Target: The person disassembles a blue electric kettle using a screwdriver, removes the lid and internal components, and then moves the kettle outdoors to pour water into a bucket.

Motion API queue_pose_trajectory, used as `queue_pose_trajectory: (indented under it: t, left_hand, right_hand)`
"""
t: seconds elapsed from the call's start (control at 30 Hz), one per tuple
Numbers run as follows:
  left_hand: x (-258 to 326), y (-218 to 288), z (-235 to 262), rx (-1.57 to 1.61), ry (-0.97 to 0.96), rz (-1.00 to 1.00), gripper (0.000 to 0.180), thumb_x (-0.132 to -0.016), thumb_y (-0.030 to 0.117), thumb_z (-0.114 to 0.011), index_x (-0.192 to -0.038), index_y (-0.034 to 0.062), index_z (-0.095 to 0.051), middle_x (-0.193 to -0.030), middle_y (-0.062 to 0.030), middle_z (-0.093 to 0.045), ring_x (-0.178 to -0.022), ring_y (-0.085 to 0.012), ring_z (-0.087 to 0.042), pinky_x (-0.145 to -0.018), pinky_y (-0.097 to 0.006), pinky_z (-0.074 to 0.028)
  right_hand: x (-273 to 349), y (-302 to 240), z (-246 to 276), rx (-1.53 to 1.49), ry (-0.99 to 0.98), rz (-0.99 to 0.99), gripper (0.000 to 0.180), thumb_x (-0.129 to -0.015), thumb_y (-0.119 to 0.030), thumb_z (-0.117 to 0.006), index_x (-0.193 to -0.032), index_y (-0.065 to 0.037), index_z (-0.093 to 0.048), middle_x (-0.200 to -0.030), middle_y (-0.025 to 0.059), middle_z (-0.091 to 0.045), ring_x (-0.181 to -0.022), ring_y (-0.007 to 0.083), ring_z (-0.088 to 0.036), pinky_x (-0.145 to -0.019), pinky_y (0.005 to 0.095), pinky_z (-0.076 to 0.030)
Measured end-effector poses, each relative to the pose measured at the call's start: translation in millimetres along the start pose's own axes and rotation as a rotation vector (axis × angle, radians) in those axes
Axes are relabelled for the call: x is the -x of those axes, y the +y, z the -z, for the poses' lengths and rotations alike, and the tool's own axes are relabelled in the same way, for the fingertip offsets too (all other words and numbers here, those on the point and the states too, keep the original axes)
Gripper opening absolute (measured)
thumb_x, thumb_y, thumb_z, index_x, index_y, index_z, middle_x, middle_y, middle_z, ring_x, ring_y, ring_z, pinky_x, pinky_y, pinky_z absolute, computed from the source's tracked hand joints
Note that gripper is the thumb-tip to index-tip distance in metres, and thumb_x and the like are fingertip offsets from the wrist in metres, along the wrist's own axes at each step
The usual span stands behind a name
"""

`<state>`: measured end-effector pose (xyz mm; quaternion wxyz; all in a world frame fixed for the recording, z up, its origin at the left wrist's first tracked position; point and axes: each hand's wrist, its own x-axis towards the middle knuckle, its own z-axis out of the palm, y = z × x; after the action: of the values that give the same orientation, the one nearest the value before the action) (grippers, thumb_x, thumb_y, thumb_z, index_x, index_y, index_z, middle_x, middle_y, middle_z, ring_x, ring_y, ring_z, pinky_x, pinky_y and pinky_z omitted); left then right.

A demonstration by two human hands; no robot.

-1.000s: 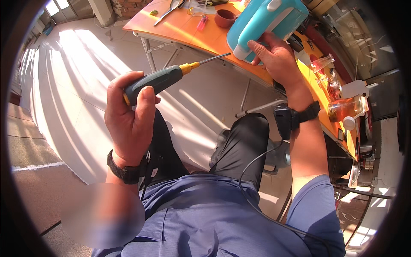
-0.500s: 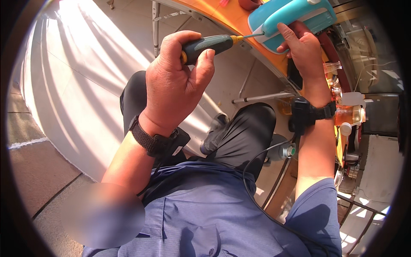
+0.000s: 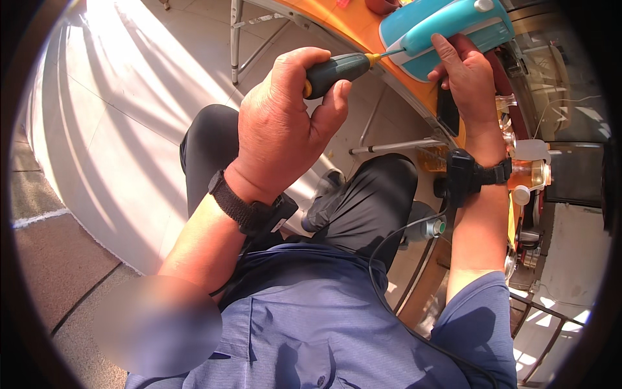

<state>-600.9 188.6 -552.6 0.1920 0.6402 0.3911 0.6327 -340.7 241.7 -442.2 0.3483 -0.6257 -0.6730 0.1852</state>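
My left hand (image 3: 278, 123) is closed around the thick dark green and yellow handle of a screwdriver (image 3: 340, 73). Its thin shaft points right, and the tip meets the near left end of a turquoise and white plastic appliance (image 3: 414, 37), at the end of its long rounded grip. The appliance lies over the orange tabletop at the upper right, with a white knob on its far end. My right hand (image 3: 472, 78) grips the appliance's near side, thumb on top and fingers partly hidden beneath.
The orange table (image 3: 324, 13) has metal legs (image 3: 236, 45). A dark flat object (image 3: 447, 111) lies at its edge. Along the right are a jar of amber liquid (image 3: 528, 174) and other clutter. A grey bottle (image 3: 424, 223) stands near my knee, and a black cable crosses my lap.
My left hand and the screwdriver have moved right. The appliance and my right hand have shifted slightly right too, with the tip still at the appliance's end.
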Motion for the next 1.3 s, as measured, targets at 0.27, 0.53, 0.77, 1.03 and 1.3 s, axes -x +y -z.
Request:
queue_pose_trajectory:
  t: [0.27, 0.53, 0.77, 1.03, 1.3]
  left_hand:
    - [11.3, -1.1, 6.8, 0.006, -0.080, -0.068, 0.037, -0.088, 0.009, -0.081, -0.120, 0.0062, -0.063, -0.099, -0.0120, -0.071, -0.080, -0.0282, -0.072, -0.069, -0.036, -0.058]
    - [-10.7, -6.0, 20.4, -0.082, -0.253, -0.307, 0.038, -0.087, -0.009, -0.073, -0.122, 0.0037, -0.065, -0.126, -0.0182, -0.068, -0.097, -0.0323, -0.072, -0.081, -0.037, -0.060]
    - [-14.8, 0.6, 24.7, -0.177, -0.297, -0.313, 0.036, -0.090, 0.001, -0.076, -0.124, 0.0062, -0.065, -0.120, -0.0160, -0.069, -0.093, -0.0337, -0.072, -0.077, -0.038, -0.059]
    - [-11.6, 18.8, 22.8, -0.104, -0.367, 0.138, 0.036, -0.095, 0.010, -0.078, -0.126, 0.0036, -0.061, -0.102, -0.0153, -0.067, -0.082, -0.0262, -0.070, -0.070, -0.033, -0.055]
    - [-10.8, 12.8, 18.1, -0.177, -0.296, -0.052, 0.036, -0.094, 0.013, -0.076, -0.125, 0.0058, -0.059, -0.110, -0.0151, -0.061, -0.086, -0.0307, -0.069, -0.072, -0.038, -0.056]
  right_hand:
    - [-3.7, 5.8, 2.5, 0.037, 0.003, -0.028, 0.045, -0.099, -0.049, -0.075, -0.102, -0.003, -0.078, -0.075, 0.0018, -0.072, -0.065, 0.0094, -0.067, -0.060, 0.0260, -0.049]
    - [-5.6, 13.3, 1.8, 0.001, 0.004, -0.046, 0.042, -0.101, -0.043, -0.074, -0.113, -0.004, -0.074, -0.074, -0.0004, -0.070, -0.065, 0.0046, -0.063, -0.060, 0.0206, -0.044]
    - [-2.6, -4.6, 0.3, 0.091, -0.003, -0.062, 0.044, -0.100, -0.050, -0.073, -0.111, -0.007, -0.078, -0.084, -0.0008, -0.074, -0.066, 0.0080, -0.064, -0.063, 0.0253, -0.050]
    - [-5.2, -2.0, -2.1, 0.094, 0.010, -0.018, 0.045, -0.100, -0.049, -0.072, -0.113, -0.007, -0.078, -0.088, -0.0005, -0.076, -0.065, 0.0081, -0.064, -0.066, 0.0266, -0.052]
    - [-1.0, -10.6, -6.7, 0.095, 0.034, -0.018, 0.044, -0.101, -0.047, -0.071, -0.115, -0.006, -0.077, -0.094, 0.0008, -0.077, -0.066, 0.0091, -0.065, -0.066, 0.0267, -0.054]
